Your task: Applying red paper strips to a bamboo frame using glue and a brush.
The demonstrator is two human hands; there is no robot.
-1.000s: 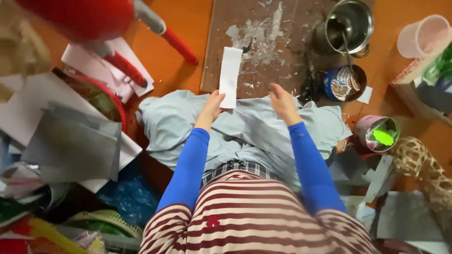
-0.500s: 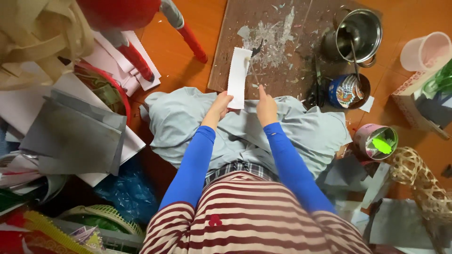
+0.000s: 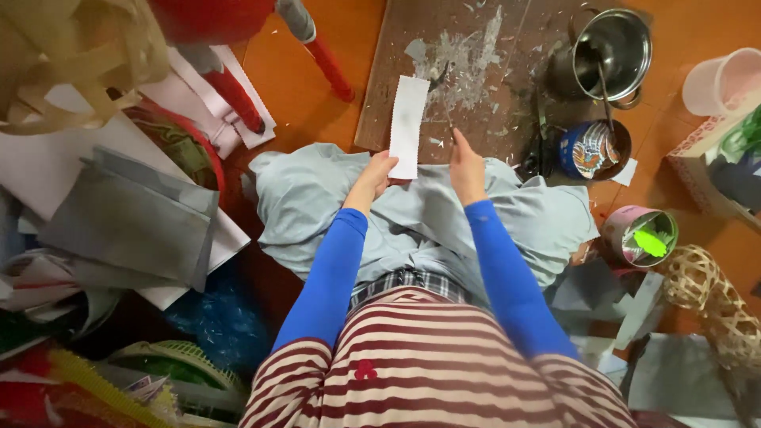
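A person sits on an orange floor, seen from above; nearest the camera is a red-and-white striped top, then two bright blue sleeves reaching forward over a pale blue-grey cloth spread across the lap; the left hand is closed on the lower end of a white paper strip, pinching it so the strip stands away from the body over the board; the right hand is curled around a thin dark tool whose tip sits just beside the strip's right edge, though whether it is a blade or a brush is too small to tell; beyond the hands lies a brown work board smeared with pale grey residue and flecked with scraps; at its far right stands a steel pot with a rod leaning in it, and nearer, a small blue tin; grey card sheets lie stacked to the left; judging by this, the work goes best if the strip is kept taut and flat over the board, and the tool is drawn steadily along the edge, with fingers clear of its tip.
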